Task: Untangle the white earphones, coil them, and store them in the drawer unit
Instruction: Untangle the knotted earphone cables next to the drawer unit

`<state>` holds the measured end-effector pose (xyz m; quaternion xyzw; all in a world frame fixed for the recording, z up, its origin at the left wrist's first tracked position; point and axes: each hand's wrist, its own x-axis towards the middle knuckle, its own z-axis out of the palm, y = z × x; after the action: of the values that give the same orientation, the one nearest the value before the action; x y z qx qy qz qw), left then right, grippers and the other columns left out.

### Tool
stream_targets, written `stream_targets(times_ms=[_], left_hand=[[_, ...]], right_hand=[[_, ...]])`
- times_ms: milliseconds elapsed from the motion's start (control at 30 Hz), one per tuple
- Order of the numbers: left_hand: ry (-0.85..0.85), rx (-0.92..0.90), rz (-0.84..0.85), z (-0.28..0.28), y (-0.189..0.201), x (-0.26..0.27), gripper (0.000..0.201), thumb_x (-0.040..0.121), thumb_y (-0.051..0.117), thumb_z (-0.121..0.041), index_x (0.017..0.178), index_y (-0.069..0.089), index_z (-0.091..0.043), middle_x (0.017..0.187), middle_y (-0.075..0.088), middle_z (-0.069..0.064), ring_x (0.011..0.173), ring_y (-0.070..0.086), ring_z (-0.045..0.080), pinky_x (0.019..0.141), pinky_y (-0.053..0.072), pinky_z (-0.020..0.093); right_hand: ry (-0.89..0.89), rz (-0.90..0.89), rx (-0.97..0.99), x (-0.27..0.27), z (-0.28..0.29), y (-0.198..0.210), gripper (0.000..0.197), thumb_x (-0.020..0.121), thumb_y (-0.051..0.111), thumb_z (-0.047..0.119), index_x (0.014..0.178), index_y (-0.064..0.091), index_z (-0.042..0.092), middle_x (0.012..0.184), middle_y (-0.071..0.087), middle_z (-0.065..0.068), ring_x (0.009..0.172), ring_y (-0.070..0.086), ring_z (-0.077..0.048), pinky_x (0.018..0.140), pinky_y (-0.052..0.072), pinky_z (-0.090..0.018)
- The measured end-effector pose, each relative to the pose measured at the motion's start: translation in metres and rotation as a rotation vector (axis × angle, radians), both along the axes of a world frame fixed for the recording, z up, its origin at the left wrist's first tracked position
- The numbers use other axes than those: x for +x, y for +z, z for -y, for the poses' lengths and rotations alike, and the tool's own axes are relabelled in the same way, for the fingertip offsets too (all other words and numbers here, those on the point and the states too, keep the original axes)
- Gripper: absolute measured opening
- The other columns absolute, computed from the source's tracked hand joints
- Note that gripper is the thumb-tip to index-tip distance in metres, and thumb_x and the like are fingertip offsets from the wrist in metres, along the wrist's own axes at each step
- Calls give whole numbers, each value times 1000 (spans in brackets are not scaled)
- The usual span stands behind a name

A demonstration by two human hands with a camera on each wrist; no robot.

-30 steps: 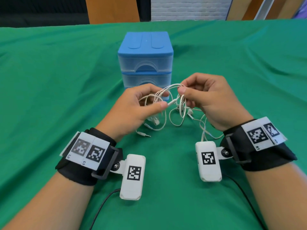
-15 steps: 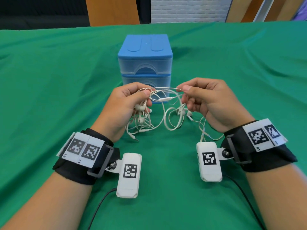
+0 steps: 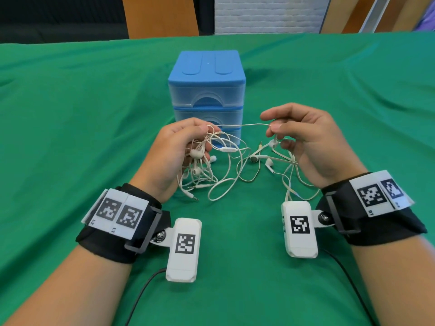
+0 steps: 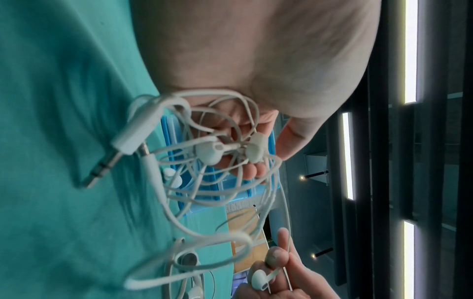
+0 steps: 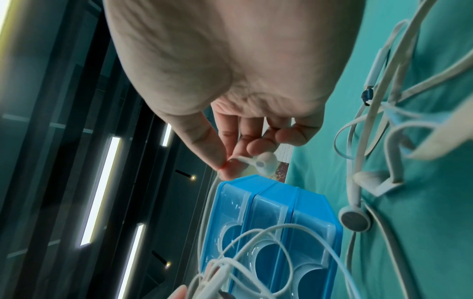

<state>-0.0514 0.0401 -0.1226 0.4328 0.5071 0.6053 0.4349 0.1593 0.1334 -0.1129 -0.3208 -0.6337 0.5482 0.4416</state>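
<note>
Both hands are raised over the green cloth [image 3: 70, 137], in front of the drawer unit [image 3: 206, 90], all drawers closed. Left hand [image 3: 171, 156] has fingers curled around the knotted bulk of the earphones [image 3: 202, 165], presumably to anchor it. Right hand [image 3: 303, 142] pinches one strand just above an earbud [image 5: 266, 161]; that strand runs taut between the hands, likely to draw it free. Loose loops and a jack plug [image 3: 194, 197] trail onto the cloth. Untangling appears early; no coil yet.

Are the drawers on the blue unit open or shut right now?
Shut. In the head view the drawer unit's visible drawer fronts sit flush with its frame; none is pulled out.
</note>
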Motion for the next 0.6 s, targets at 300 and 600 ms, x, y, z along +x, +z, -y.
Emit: stream_targets(times_ms=[300, 600], left_hand=[[-84, 40, -74, -2, -5, 0, 19, 97, 54, -2, 104, 72, -2, 75, 60, 5, 65, 51, 14, 61, 46, 19], [-34, 68, -150, -3, -7, -1, 9, 94, 64, -11, 95, 73, -8, 73, 62, 0, 63, 53, 13, 63, 48, 21]], right_hand=[[-180, 0, 110, -4, -1, -1, 16, 87, 64, -7, 92, 69, 7, 81, 68, -9, 64, 61, 1, 57, 40, -9], [-149, 149, 134, -7, 2, -6, 14, 87, 65, -6, 93, 71, 5, 79, 70, -8, 60, 60, 5, 54, 40, -6]])
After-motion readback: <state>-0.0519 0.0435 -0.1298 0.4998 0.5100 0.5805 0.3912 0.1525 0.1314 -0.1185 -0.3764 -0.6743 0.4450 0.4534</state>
